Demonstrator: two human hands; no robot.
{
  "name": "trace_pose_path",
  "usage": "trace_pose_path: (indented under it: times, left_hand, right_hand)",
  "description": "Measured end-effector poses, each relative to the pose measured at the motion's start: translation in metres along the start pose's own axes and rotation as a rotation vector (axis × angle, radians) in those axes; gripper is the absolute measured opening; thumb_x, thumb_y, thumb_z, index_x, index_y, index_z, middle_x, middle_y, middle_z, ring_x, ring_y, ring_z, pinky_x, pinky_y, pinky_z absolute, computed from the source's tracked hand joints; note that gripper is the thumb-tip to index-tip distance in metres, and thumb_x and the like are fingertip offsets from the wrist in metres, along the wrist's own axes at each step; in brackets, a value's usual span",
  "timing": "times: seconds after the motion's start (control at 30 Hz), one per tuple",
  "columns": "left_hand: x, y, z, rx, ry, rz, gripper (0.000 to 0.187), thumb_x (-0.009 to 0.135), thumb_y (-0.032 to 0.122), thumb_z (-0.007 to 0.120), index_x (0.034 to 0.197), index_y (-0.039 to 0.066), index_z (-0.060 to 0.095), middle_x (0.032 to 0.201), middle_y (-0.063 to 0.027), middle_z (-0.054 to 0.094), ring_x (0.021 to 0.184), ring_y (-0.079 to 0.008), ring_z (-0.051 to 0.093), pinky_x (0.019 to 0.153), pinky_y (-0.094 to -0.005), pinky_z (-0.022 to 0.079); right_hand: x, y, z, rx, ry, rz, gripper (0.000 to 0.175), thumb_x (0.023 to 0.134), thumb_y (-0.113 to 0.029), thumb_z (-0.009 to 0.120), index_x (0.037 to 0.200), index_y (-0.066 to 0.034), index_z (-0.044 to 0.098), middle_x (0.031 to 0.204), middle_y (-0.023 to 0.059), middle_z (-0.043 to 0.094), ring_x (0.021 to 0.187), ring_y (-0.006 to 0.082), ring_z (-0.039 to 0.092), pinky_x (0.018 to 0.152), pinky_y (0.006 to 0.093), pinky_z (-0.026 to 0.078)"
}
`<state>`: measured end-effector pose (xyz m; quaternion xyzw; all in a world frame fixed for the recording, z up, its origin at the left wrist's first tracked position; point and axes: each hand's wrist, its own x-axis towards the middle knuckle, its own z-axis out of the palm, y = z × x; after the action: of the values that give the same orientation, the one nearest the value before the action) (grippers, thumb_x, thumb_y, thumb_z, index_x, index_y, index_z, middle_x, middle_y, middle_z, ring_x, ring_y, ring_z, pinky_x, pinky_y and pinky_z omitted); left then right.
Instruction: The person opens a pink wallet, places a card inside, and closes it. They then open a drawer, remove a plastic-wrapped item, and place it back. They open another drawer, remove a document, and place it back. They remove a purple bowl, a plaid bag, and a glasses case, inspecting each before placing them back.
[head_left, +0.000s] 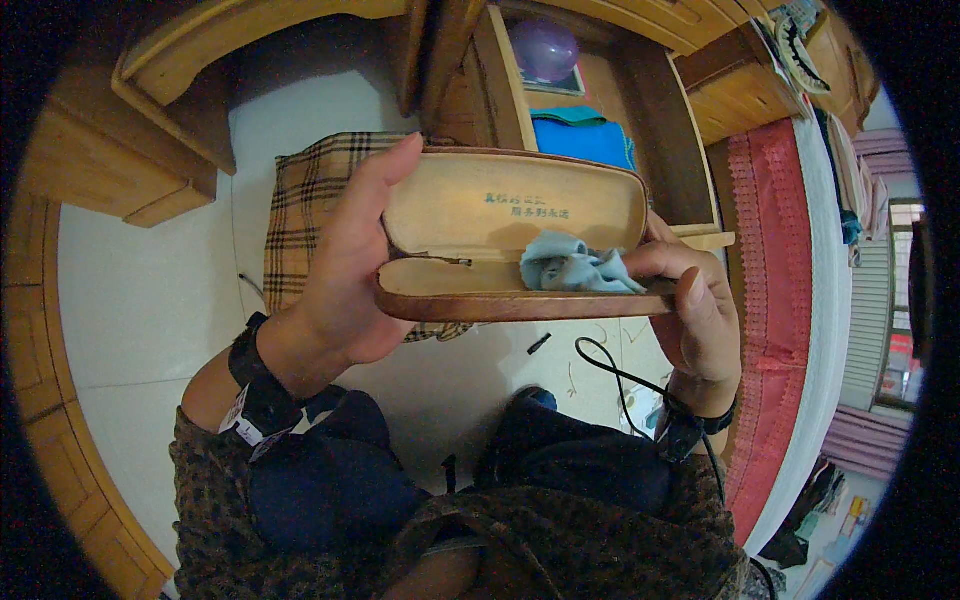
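Note:
Between my two hands I hold a brown eyeglass case (517, 306) with its lid raised. The lid's cream lining (450, 202) bears printed writing. My left hand (349, 262) grips the case's left end, thumb up along the lid's edge. At the right end my right hand (697, 300) holds the case, its thumb by the front rim. A crumpled light-blue cloth (574, 264) lies in the right half of the case, and a right-hand finger reaches to it. Whether anything lies under the cloth is hidden.
Ahead, a pulled-out wooden drawer (679, 150) holds a blue folded cloth (585, 142) and a purple round object (545, 49). A tan plaid cloth (300, 217) lies behind my left hand. A black cable (619, 371) hangs by my right wrist. A bed with a red-pink cover (772, 315) stands right.

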<state>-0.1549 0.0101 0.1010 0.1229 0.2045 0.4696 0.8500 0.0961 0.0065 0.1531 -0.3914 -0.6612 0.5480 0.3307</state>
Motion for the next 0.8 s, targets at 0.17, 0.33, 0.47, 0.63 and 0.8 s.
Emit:
trace_pose_path:
  times: [0.17, 0.33, 0.47, 0.63, 0.8]
  left_hand:
    - [0.002, 0.001, 0.000, 0.000, 0.006, -0.017, 0.059, 0.098, 0.050, 0.037, 0.127, 0.002, 0.051, 0.124, -0.0133, 0.060, 0.112, -0.0227, 0.059, 0.100, -0.0348, 0.044]
    - [0.002, 0.001, 0.000, 0.002, 0.005, -0.006, 0.058, 0.098, 0.050, 0.036, 0.126, 0.002, 0.051, 0.123, -0.0133, 0.060, 0.111, -0.0227, 0.060, 0.099, -0.0350, 0.044]
    - [0.002, 0.001, -0.001, -0.013, -0.008, -0.001, 0.057, 0.098, 0.049, 0.037, 0.126, 0.002, 0.051, 0.123, -0.0133, 0.061, 0.111, -0.0226, 0.060, 0.099, -0.0349, 0.045]
    - [0.001, 0.001, -0.002, -0.005, -0.017, -0.036, 0.056, 0.098, 0.047, 0.039, 0.125, 0.000, 0.052, 0.123, -0.0143, 0.060, 0.111, -0.0230, 0.060, 0.099, -0.0353, 0.045]
    - [0.000, -0.001, 0.000, -0.028, -0.027, -0.042, 0.056, 0.098, 0.048, 0.041, 0.125, -0.001, 0.052, 0.123, -0.0151, 0.060, 0.111, -0.0235, 0.060, 0.100, -0.0351, 0.044]
  right_hand:
    - [0.000, -0.001, 0.000, 0.039, -0.010, 0.003, 0.053, 0.091, -0.048, 0.055, 0.102, 0.0017, 0.069, 0.126, 0.0207, 0.054, 0.122, 0.0302, 0.047, 0.105, 0.0400, 0.032]
    - [0.000, 0.000, -0.003, 0.000, -0.022, 0.018, 0.052, 0.089, -0.049, 0.057, 0.100, 0.0010, 0.069, 0.127, 0.0204, 0.054, 0.123, 0.0299, 0.047, 0.105, 0.0399, 0.031]
    - [0.000, -0.005, -0.003, 0.040, -0.063, 0.068, 0.050, 0.088, -0.046, 0.060, 0.105, 0.0005, 0.068, 0.127, 0.0194, 0.053, 0.122, 0.0284, 0.047, 0.105, 0.0393, 0.031]
    - [0.001, -0.011, 0.014, 0.062, 0.102, 0.168, 0.059, 0.084, -0.045, 0.062, 0.116, 0.0039, 0.061, 0.119, 0.0180, 0.058, 0.117, 0.0254, 0.052, 0.104, 0.0362, 0.034]
    - [0.005, -0.012, 0.009, -0.033, -0.060, 0.175, 0.059, 0.080, -0.040, 0.065, 0.119, 0.0048, 0.061, 0.128, 0.0211, 0.056, 0.122, 0.0295, 0.050, 0.107, 0.0383, 0.032]
